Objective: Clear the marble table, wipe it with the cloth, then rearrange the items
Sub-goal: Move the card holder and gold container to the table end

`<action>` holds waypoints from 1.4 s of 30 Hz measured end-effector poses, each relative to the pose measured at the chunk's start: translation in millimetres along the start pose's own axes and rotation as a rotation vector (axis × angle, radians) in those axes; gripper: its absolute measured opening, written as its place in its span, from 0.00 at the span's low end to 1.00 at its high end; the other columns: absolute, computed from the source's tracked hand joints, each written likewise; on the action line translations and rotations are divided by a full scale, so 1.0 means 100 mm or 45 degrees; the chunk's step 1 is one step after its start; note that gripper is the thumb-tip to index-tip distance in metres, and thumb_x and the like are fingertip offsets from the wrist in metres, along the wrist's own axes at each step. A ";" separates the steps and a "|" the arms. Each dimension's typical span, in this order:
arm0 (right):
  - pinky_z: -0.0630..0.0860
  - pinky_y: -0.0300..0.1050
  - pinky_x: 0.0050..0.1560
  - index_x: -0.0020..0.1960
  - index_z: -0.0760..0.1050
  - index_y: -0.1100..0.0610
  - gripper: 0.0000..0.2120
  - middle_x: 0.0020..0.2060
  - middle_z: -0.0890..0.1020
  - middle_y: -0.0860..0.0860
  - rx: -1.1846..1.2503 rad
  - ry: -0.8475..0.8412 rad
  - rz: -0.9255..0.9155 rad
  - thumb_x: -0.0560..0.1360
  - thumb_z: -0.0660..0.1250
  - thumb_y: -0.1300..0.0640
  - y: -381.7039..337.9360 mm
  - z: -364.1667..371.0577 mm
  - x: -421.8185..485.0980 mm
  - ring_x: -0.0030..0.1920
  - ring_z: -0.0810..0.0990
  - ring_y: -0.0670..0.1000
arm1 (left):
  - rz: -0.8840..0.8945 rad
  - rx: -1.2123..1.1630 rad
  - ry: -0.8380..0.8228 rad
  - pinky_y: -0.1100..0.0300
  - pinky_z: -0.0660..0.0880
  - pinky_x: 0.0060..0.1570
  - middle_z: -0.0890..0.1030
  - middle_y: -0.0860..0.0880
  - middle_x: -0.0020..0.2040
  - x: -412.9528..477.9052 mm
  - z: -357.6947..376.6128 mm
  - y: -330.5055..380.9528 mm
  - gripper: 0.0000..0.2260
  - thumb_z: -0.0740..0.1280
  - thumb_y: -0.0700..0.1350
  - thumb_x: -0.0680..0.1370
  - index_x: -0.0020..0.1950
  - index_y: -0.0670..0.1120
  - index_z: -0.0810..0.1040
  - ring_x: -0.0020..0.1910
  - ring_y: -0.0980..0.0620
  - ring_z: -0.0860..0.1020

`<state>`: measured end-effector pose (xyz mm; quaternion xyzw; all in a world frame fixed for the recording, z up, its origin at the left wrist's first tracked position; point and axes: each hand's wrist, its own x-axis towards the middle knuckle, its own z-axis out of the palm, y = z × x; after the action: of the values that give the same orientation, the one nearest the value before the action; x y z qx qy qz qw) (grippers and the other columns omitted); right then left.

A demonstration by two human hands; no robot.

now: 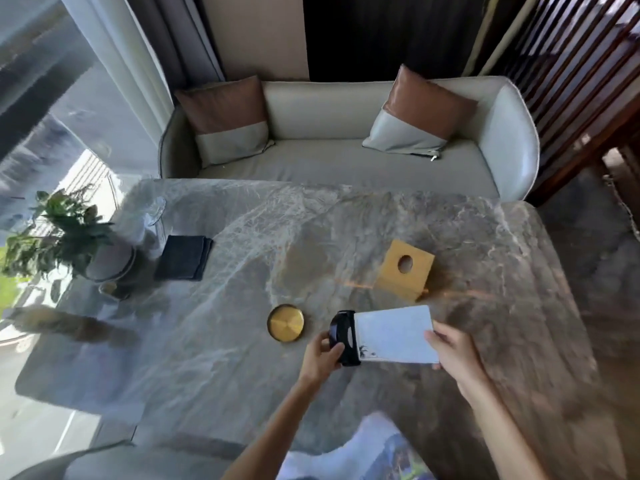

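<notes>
Head view: both hands hold a white card sign in a black base over the marble table (485, 244).
Left hand (320, 358): fingers pinched on the black base (343, 337).
Right hand (450, 348): pinching the card's (394, 336) near corner.
Cloth (183, 257): folded, dark, far left beside the potted plant (65, 233).
Uncleared: gold dish (286, 322), wooden tissue box (405, 268).
Risk: card could slip from its base if the hands pull apart; dish sits just beside and could get knocked.
</notes>
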<state>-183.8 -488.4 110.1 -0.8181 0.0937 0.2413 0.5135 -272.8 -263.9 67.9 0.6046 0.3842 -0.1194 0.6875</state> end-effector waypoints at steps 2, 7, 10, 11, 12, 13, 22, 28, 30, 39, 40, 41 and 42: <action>0.70 0.44 0.27 0.50 0.80 0.64 0.07 0.36 0.79 0.55 -0.051 -0.039 -0.006 0.77 0.64 0.63 0.10 -0.09 -0.01 0.33 0.73 0.52 | -0.008 -0.005 0.031 0.67 0.76 0.28 0.79 0.42 0.45 -0.16 0.09 -0.06 0.09 0.64 0.34 0.78 0.58 0.40 0.71 0.36 0.52 0.79; 0.69 0.41 0.24 0.46 0.82 0.56 0.09 0.35 0.81 0.53 -0.027 -0.142 -0.059 0.77 0.64 0.63 0.05 -0.19 -0.09 0.32 0.73 0.49 | -0.011 0.074 0.073 0.67 0.76 0.29 0.78 0.37 0.51 -0.31 0.15 -0.11 0.12 0.63 0.34 0.78 0.61 0.38 0.69 0.39 0.50 0.80; 0.72 0.42 0.26 0.48 0.82 0.50 0.11 0.36 0.83 0.49 -0.021 -0.210 -0.044 0.77 0.64 0.63 -0.01 -0.21 -0.21 0.32 0.75 0.46 | -0.014 0.144 0.049 0.64 0.78 0.33 0.77 0.37 0.54 -0.33 0.10 -0.15 0.13 0.62 0.34 0.76 0.59 0.40 0.67 0.45 0.47 0.81; 0.73 0.42 0.27 0.50 0.82 0.50 0.11 0.37 0.83 0.48 -0.005 -0.206 -0.021 0.78 0.64 0.63 -0.01 -0.20 -0.27 0.33 0.76 0.45 | -0.036 0.167 0.020 0.63 0.79 0.34 0.77 0.38 0.54 -0.33 0.09 -0.17 0.13 0.62 0.34 0.75 0.58 0.40 0.67 0.47 0.46 0.81; 0.73 0.42 0.28 0.50 0.82 0.50 0.11 0.36 0.83 0.48 0.023 -0.198 -0.014 0.78 0.64 0.63 0.01 -0.20 -0.32 0.33 0.75 0.46 | -0.052 0.175 -0.003 0.63 0.79 0.34 0.77 0.39 0.53 -0.31 0.08 -0.21 0.13 0.62 0.34 0.75 0.58 0.40 0.66 0.47 0.46 0.81; 0.73 0.43 0.28 0.51 0.82 0.51 0.11 0.36 0.82 0.49 0.048 -0.195 -0.027 0.78 0.64 0.63 0.05 -0.20 -0.35 0.33 0.75 0.47 | -0.048 0.172 -0.023 0.62 0.79 0.35 0.77 0.39 0.53 -0.28 0.09 -0.25 0.13 0.62 0.33 0.75 0.58 0.40 0.66 0.47 0.46 0.80; 0.70 0.44 0.29 0.50 0.83 0.56 0.08 0.34 0.82 0.51 0.193 -0.085 0.126 0.79 0.64 0.60 0.39 -0.52 -0.49 0.32 0.73 0.49 | -0.107 0.286 -0.120 0.53 0.80 0.43 0.77 0.42 0.49 -0.12 0.49 -0.37 0.12 0.62 0.35 0.74 0.57 0.43 0.68 0.46 0.46 0.80; 0.69 0.41 0.29 0.49 0.83 0.58 0.09 0.36 0.83 0.53 0.297 0.021 0.195 0.79 0.65 0.57 0.41 -1.10 -0.15 0.29 0.74 0.47 | -0.093 0.341 -0.191 0.53 0.82 0.41 0.75 0.43 0.50 0.11 1.17 -0.09 0.12 0.61 0.34 0.74 0.57 0.41 0.67 0.48 0.45 0.80; 0.71 0.40 0.33 0.49 0.83 0.58 0.09 0.37 0.83 0.53 0.292 0.045 0.205 0.78 0.66 0.56 0.39 -1.40 0.05 0.34 0.77 0.48 | -0.092 0.344 -0.189 0.54 0.83 0.39 0.75 0.42 0.49 0.21 1.49 0.04 0.13 0.61 0.34 0.75 0.58 0.39 0.66 0.46 0.46 0.80; 0.63 0.43 0.44 0.46 0.77 0.70 0.13 0.36 0.74 0.48 0.190 0.115 0.026 0.76 0.68 0.58 0.19 -2.66 1.58 0.40 0.70 0.45 | -0.180 0.173 -0.134 0.49 0.81 0.40 0.79 0.43 0.45 1.07 3.20 0.52 0.10 0.64 0.37 0.72 0.53 0.43 0.73 0.40 0.47 0.80; 0.62 0.41 0.42 0.45 0.78 0.70 0.12 0.34 0.74 0.46 0.135 0.104 -0.018 0.76 0.68 0.59 0.11 -2.72 1.77 0.39 0.69 0.43 | -0.130 0.250 -0.099 0.45 0.82 0.42 0.82 0.42 0.43 1.30 3.36 0.51 0.11 0.65 0.40 0.68 0.50 0.43 0.76 0.39 0.45 0.81; 0.63 0.40 0.39 0.43 0.80 0.67 0.11 0.31 0.74 0.41 0.070 0.098 -0.066 0.76 0.68 0.58 0.03 -2.79 1.96 0.35 0.69 0.40 | -0.088 0.349 -0.080 0.42 0.82 0.44 0.84 0.41 0.42 1.55 3.51 0.49 0.12 0.65 0.44 0.65 0.46 0.43 0.79 0.39 0.43 0.83; 0.64 0.38 0.37 0.41 0.83 0.59 0.08 0.28 0.75 0.38 0.009 0.125 -0.102 0.75 0.68 0.57 -0.07 -2.85 2.15 0.33 0.70 0.37 | -0.073 0.437 -0.066 0.43 0.82 0.45 0.85 0.40 0.42 1.75 3.65 0.53 0.12 0.65 0.46 0.64 0.43 0.43 0.80 0.42 0.41 0.84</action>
<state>90.8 -717.5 111.4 -0.8304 0.0867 0.1795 0.5203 19.5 -535.7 -20.1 0.6987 0.3573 -0.2182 0.5802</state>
